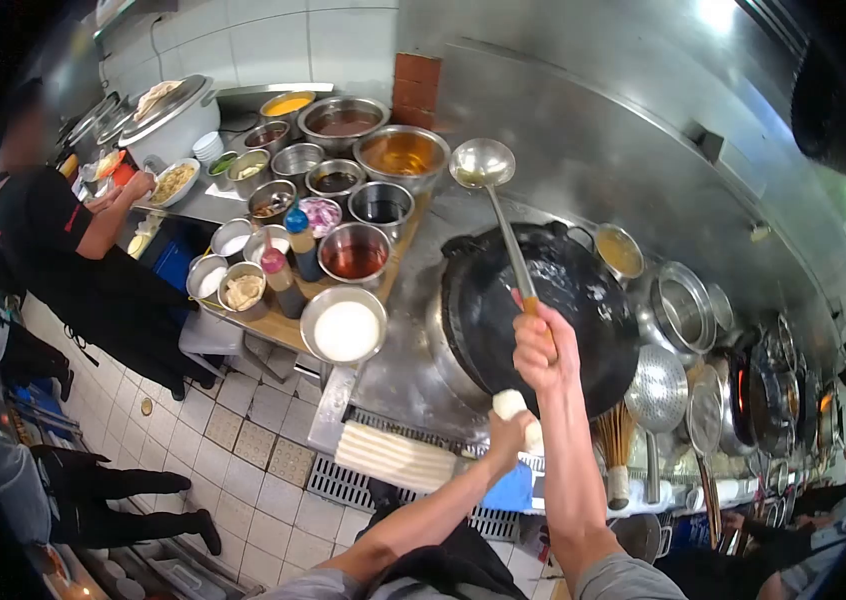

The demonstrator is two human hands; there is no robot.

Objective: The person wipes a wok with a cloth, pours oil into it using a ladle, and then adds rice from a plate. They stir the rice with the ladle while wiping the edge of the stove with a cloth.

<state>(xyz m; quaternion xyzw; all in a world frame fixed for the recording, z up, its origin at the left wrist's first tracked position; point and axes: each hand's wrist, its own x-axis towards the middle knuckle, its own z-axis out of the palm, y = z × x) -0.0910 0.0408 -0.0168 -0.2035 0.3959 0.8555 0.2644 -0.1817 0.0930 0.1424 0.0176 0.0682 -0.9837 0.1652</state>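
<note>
My right hand [545, 350] is closed around the wooden handle end of a steel ladle [505, 225], which points away from me over the wok. The ladle's bowl is raised beyond the wok's far rim, near the steel back wall. A large black wok [553, 290] sits on the stove below, its inside dark and shiny. At the near rim of the wok, my left hand [510, 436] is closed on a folded white cloth [509, 404]. Whether the cloth grips the rim itself is hidden by the hand.
Left of the wok stand several steel bowls, including one of white powder or liquid [346, 331] and one of red liquid [354, 253], plus squeeze bottles [301, 240]. A perforated skimmer [657, 385] and bamboo brush [617, 450] lie right. A co-worker [63, 210] handles food at left.
</note>
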